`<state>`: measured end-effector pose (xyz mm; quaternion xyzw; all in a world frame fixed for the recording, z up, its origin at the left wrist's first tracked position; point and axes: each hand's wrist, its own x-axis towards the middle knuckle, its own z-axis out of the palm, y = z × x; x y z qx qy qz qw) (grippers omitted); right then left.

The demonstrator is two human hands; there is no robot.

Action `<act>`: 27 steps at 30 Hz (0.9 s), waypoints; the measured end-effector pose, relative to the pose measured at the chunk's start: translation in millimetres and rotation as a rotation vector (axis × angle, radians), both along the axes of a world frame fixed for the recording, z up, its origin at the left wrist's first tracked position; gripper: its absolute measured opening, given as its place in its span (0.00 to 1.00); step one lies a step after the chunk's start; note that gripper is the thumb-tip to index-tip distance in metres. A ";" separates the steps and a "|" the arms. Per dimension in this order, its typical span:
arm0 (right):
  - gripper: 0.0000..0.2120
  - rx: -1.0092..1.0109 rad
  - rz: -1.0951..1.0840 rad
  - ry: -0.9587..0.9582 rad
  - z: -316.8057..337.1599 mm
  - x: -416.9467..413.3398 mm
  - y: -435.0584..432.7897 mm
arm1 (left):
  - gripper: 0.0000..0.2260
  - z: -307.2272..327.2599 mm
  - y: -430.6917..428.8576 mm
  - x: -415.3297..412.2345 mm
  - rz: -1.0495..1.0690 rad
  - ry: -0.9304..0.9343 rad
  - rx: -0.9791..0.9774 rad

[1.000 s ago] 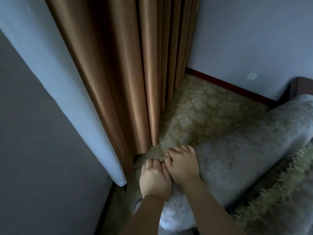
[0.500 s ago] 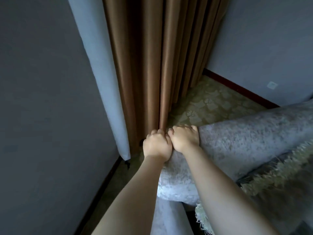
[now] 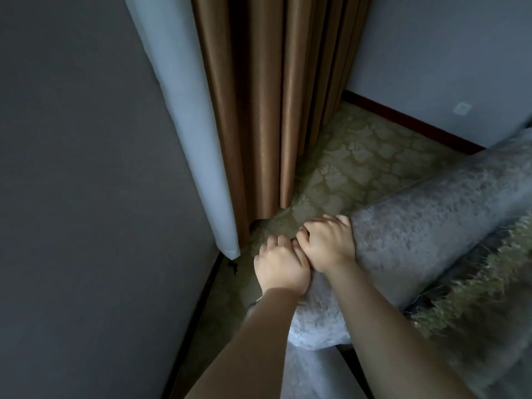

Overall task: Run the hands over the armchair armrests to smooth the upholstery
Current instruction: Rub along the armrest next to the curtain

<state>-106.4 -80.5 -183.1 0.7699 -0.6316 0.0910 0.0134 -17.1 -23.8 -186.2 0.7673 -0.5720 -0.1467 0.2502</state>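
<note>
Both bare forearms run up from the bottom edge, side by side, to the front end of the grey mottled velvety rolled armrest. The left hand sits on the outer lower curve of that rounded end, fingers curled over the far side so their tips are hidden; it presses the fabric, and whether it pinches any cannot be told. The right hand sits just beside and slightly farther on, thumb edge touching the left hand, fingers bent down over the top of the roll, palm flat on the nap, nothing gripped that shows. Change: half a second back the hands were at much the same spot on the armrest end, and a second back too, so the hands have barely travelled; mostly the head view has shifted. Judgement: this end is being pressed, not stroked, and the long run of upholstery is still to do. The armrest's long axis runs from the hands at lower centre up and away to the right edge, front end pointing toward the left-hand wall. Inside it lies a shaggy olive fringed throw on the seat. Beyond the hands: pale green floral patterned carpet, brown pleated curtain with a light blue lining panel, dark red skirting board, white wall socket farthest.
</note>
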 end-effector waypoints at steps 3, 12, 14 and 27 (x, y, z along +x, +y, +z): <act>0.19 -0.061 -0.004 -0.056 -1.2 0.0 -2.4 | 0.19 -2.2 -3.4 -0.7 0.001 -0.028 0.002; 0.20 -0.059 0.000 -0.076 -3.1 2.1 -7.8 | 0.18 -2.8 -10.1 -1.2 0.007 -0.028 -0.026; 0.20 -0.008 -0.003 -0.065 -0.8 1.0 -5.1 | 0.16 -2.6 -9.7 -2.2 0.018 -0.063 0.018; 0.19 0.172 0.160 0.043 13.2 -30.3 63.7 | 0.11 6.8 68.4 -33.2 0.097 0.033 0.051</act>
